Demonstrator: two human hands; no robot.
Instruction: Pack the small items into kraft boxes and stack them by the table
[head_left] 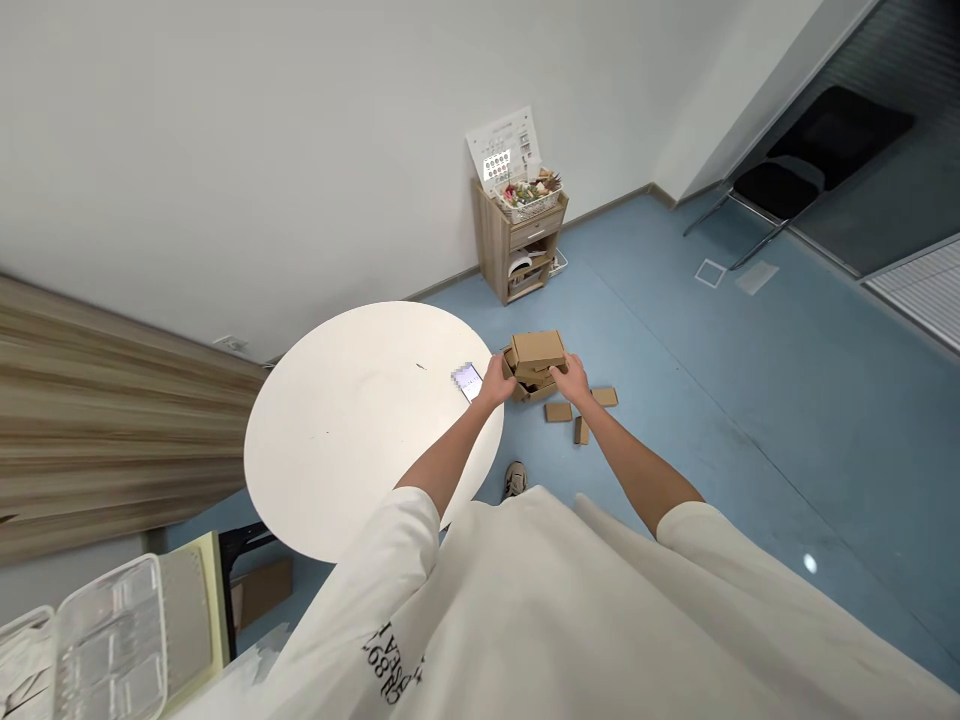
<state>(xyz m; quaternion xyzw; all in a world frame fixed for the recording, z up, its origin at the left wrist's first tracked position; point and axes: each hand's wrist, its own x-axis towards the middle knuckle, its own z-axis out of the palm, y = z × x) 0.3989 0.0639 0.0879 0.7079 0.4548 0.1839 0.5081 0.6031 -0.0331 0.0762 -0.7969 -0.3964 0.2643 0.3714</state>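
Cardboard boxes [538, 347] in 2 hands [571, 380], 3 oblong cartons [558, 412] on blue floor [675, 450]

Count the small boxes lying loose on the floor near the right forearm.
3 visible: the leftmost box, left of the right forearm; the middle box, at its left edge; the rightmost box, on its right. The forearm may hide more.

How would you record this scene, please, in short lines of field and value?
Left hand: holds left side of the stacked brown cardboard boxes
Right hand: holds their right side
Blue floor: three small brown rectangular cardboard boxes
Round white table: rectangular phone with lit screen, near left hand
Pale wooden cabinet: white basket of colourful flowers on top
Unclear: whether the stacked boxes touch the floor
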